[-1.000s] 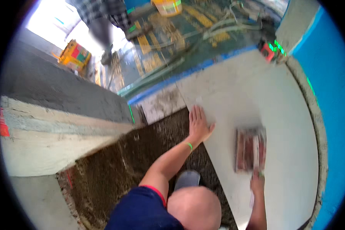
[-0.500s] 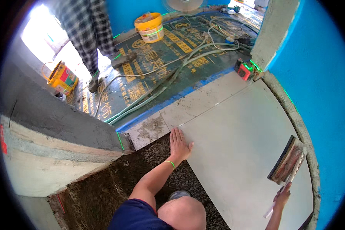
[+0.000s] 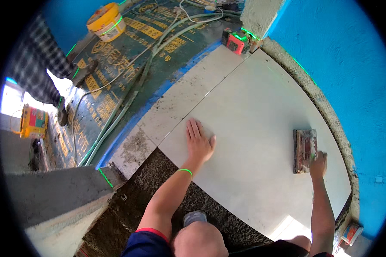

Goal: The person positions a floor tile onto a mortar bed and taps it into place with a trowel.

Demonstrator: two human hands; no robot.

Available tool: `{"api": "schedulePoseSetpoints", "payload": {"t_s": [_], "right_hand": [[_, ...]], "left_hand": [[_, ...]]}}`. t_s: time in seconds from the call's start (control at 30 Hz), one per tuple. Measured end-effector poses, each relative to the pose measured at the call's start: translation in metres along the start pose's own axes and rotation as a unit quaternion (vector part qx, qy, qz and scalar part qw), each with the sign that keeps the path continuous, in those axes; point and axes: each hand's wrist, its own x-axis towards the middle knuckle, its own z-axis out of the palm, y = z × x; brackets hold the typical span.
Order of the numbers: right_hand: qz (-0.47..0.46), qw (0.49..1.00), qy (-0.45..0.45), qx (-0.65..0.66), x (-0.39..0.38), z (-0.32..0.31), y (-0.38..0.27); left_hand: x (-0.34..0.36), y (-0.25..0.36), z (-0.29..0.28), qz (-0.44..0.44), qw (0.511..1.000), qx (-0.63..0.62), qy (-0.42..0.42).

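A large pale floor tile (image 3: 248, 128) lies in front of me, its near-left edge over a bed of dark, crumbly mortar (image 3: 154, 175). My left hand (image 3: 199, 141) rests on the tile near its left corner, palm down with the fingers stretched out. At the tile's right side, my right hand (image 3: 318, 165) is closed round the handle of a rectangular float (image 3: 304, 150). The float's block has a dark edge and a stained, worn top, and it appears flat against the tile. A row of smaller, dirty tiles (image 3: 180, 96) borders the large one on the far side.
A red laser level (image 3: 236, 42) stands at the far tile corner, casting green lines. Hoses (image 3: 141, 73) cross the dark floor covering. Yellow buckets (image 3: 107, 23) (image 3: 33, 122) and a person in checked trousers (image 3: 40, 64) are at far left. A blue wall (image 3: 343, 77) rises on the right.
The view has shifted. My left hand has moved from the tile's corner further onto its face. The float, tilted up before, is now down on the tile with my right hand over it.
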Motion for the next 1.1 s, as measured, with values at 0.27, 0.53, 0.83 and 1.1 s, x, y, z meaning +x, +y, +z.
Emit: {"api": "schedulePoseSetpoints", "payload": {"t_s": [0.27, 0.53, 0.83, 1.1], "right_hand": [[-0.162, 0.977, -0.110, 0.086, 0.022, 0.029, -0.268], [-0.297, 0.935, -0.172, 0.089, 0.111, 0.023, -0.350], [-0.548, 0.807, -0.161, 0.150, 0.270, 0.023, -0.455], [-0.533, 0.807, -0.201, 0.154, 0.300, 0.032, -0.483]], "left_hand": [[0.053, 0.009, 0.003, -0.070, 0.997, -0.014, -0.029], [0.065, 0.011, 0.001, -0.102, 0.990, -0.022, -0.092], [0.062, 0.006, 0.009, -0.128, 0.982, -0.003, -0.138], [0.071, 0.006, -0.001, -0.129, 0.977, -0.053, -0.164]]}}
